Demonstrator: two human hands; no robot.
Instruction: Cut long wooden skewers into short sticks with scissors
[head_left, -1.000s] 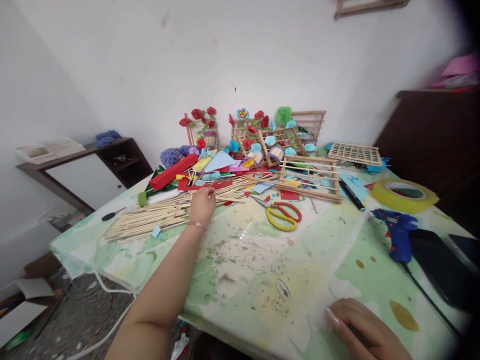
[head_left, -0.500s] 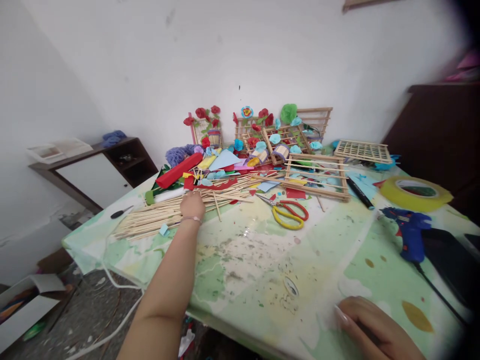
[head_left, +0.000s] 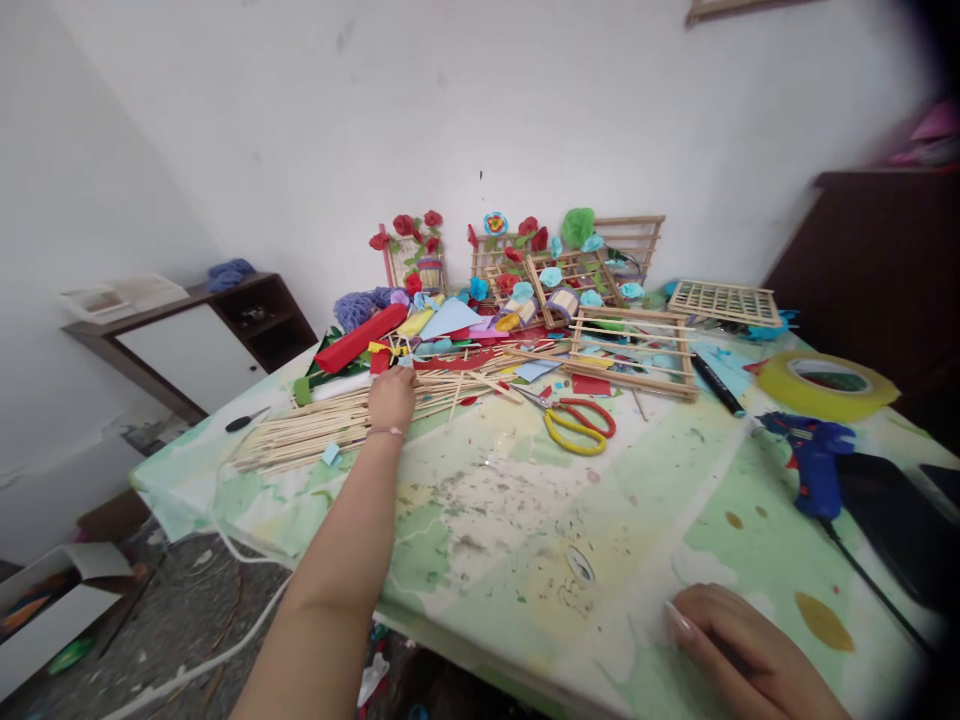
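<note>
My left hand (head_left: pixel 391 398) reaches forward over a bundle of thin wooden sticks (head_left: pixel 300 440). Its fingers are closed down among the sticks, and the fingertips are hidden behind the hand. Crossed loose sticks lie just right of it, and a red paper strip (head_left: pixel 480 362) runs beyond. My right hand (head_left: pixel 739 640) rests at the near right of the table, fingers loosely curled together, with nothing visible in them. Scissors (head_left: pixel 577 425) with one yellow and one red handle lie between the two hands, farther back.
Stick frames (head_left: pixel 634 350), paper flowers (head_left: pixel 551 277), coloured paper and purple yarn (head_left: pixel 364 308) crowd the back by the wall. At right lie a marker (head_left: pixel 718 385), a yellow tape roll (head_left: pixel 825 384), a blue glue gun (head_left: pixel 814 460) with its cord and a black phone-like slab (head_left: pixel 885 510).
My left hand has moved slightly forward and right. Loose sticks beside it have shifted to the right. My right hand stays in place; the view has moved a little.
</note>
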